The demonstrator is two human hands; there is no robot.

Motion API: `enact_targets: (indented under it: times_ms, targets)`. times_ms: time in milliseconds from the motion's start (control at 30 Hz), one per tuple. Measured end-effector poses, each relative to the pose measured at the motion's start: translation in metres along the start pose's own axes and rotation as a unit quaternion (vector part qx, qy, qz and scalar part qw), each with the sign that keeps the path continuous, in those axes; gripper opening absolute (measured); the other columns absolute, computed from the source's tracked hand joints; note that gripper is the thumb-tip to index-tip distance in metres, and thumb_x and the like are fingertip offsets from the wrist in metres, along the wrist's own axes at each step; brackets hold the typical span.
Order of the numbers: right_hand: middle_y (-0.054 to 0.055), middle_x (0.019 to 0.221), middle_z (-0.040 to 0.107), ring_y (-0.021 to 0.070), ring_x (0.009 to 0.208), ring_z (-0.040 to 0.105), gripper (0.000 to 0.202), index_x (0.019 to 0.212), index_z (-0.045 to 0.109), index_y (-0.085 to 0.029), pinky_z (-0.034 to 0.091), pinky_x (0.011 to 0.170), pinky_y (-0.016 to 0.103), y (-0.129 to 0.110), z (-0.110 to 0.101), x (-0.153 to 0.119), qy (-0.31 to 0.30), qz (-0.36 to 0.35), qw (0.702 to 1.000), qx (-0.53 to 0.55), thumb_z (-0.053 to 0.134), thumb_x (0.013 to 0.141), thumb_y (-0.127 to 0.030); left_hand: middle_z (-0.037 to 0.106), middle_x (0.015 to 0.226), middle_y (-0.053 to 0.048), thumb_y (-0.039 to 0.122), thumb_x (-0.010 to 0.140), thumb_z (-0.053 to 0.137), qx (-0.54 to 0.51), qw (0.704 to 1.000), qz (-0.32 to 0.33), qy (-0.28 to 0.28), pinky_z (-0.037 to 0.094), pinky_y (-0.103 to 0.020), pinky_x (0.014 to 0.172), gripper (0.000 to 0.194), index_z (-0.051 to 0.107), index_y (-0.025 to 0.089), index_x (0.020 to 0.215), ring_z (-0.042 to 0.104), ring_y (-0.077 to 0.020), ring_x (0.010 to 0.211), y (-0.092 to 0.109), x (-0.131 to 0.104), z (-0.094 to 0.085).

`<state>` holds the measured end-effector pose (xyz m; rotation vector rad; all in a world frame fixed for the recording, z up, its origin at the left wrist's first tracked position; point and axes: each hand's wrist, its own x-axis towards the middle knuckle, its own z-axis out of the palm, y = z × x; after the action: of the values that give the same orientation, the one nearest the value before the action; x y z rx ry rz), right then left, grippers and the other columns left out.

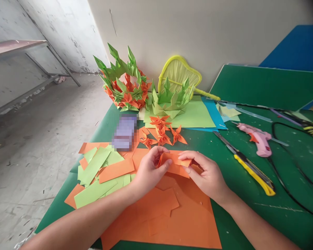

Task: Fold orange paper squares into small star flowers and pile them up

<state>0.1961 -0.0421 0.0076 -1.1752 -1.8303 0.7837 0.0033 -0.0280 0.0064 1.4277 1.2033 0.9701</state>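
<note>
Between my two hands is a folded piece of orange paper (178,160), held above larger orange sheets (193,215) on the green table. My left hand (152,166) pinches its left end between thumb and fingers. At the right end, my right hand (205,172) grips it the same way. Just beyond my hands lie several folded orange paper flowers (162,132). Cut strips of green paper (96,165) and orange paper (117,171) are heaped to the left of my left hand.
A yellow utility knife (250,170) and a pink glue gun (258,138) with a black cord lie right. Behind stand a green-and-orange folded paper piece (127,97), a green paper crown (170,104) and a yellow-rimmed fan (179,71). A blurred phone-like object (125,132) lies left.
</note>
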Motion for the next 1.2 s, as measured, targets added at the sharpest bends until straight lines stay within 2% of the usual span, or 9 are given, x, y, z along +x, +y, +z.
enact_targets:
  times_ms: [200, 433, 700, 1200]
  targets:
    - [0.004, 0.107, 0.068, 0.0193, 0.102, 0.065, 0.008, 0.095, 0.062, -0.025, 0.056, 0.087, 0.032, -0.004, 0.008, 0.0, 0.021, 0.048, 0.996, 0.077, 0.056, 0.091, -0.022, 0.062, 0.094, -0.003, 0.021, 0.081, 0.06, 0.009, 1.0, 0.0, -0.007, 0.049, -0.027, 0.078, 0.015, 0.056, 0.021, 0.096, 0.059, -0.0162, 0.093, 0.0, -0.002, 0.004]
    - [0.003, 0.087, 0.067, 0.0169, 0.08, 0.066, 0.008, 0.089, 0.062, -0.023, 0.057, 0.071, 0.027, -0.008, 0.011, 0.0, 0.046, 0.1, 0.99, 0.087, 0.058, 0.09, -0.028, 0.062, 0.093, -0.002, 0.024, 0.082, 0.061, 0.021, 1.0, 0.0, -0.014, 0.049, -0.026, 0.073, 0.016, 0.055, 0.022, 0.097, 0.059, -0.0155, 0.089, 0.001, -0.006, 0.006]
    - [0.002, 0.079, 0.065, 0.0152, 0.071, 0.063, 0.008, 0.085, 0.062, -0.022, 0.055, 0.065, 0.025, -0.01, 0.013, 0.002, 0.068, 0.094, 0.991, 0.065, 0.058, 0.089, -0.028, 0.062, 0.093, -0.002, 0.025, 0.082, 0.063, 0.034, 0.999, 0.021, -0.012, 0.049, -0.026, 0.077, 0.015, 0.055, 0.021, 0.095, 0.058, -0.016, 0.092, 0.001, -0.007, 0.007]
    - [0.002, 0.082, 0.067, 0.0159, 0.074, 0.065, 0.005, 0.087, 0.062, -0.023, 0.055, 0.066, 0.026, -0.008, 0.016, 0.0, 0.072, 0.086, 0.992, 0.051, 0.058, 0.089, -0.026, 0.061, 0.091, -0.001, 0.021, 0.081, 0.061, 0.021, 1.0, 0.004, -0.015, 0.049, -0.025, 0.076, 0.013, 0.055, 0.02, 0.093, 0.059, -0.0146, 0.087, 0.006, -0.008, 0.008]
